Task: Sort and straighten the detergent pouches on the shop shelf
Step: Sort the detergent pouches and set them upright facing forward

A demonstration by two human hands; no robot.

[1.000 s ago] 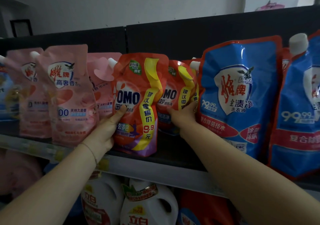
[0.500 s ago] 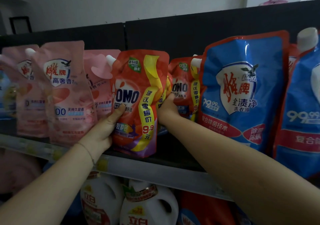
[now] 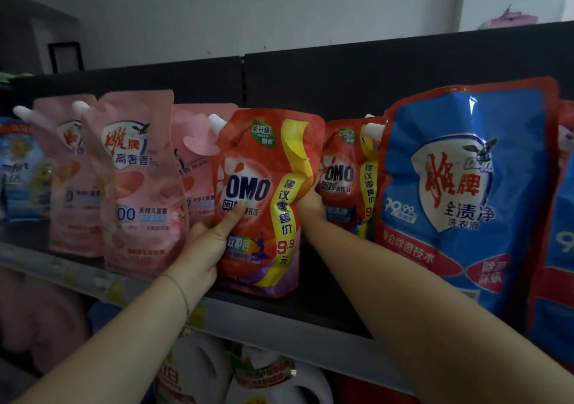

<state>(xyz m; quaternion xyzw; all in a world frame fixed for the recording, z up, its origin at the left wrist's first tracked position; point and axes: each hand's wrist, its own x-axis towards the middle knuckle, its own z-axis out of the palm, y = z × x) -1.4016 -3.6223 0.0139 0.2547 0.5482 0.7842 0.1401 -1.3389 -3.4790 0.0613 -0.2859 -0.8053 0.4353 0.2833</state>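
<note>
Comparing with one second ago, the right hand (image 3: 310,204) is in a new place: then it was touching the second OMO pouch (image 3: 344,180) close to the big blue pouch (image 3: 459,192), and half a second ago it was in the gap between the two orange pouches. Now it is at the right edge of the front OMO pouch (image 3: 264,198). The second OMO pouch, which was leaning towards the front one, now stands more upright behind the right hand, just beside the blue pouch. The left hand (image 3: 208,248) keeps the same place as before.

The left hand grasps the front OMO pouch at its lower left side. Its thumb (image 3: 233,217) lies flat on the printed front, under the OMO letters, and the other fingers go round the left edge, where they are hidden. The right hand grasps the same pouch at the middle of its right edge; the yellow band is dented there, and the fingers go behind the pouch, out of sight.

The front OMO pouch stands upright on the dark shelf (image 3: 310,313), near its front edge, between the pink pouches (image 3: 139,186) on the left and the second OMO pouch on the right. Under the shelf some white jugs (image 3: 267,378) are seen, rather blurred
</note>
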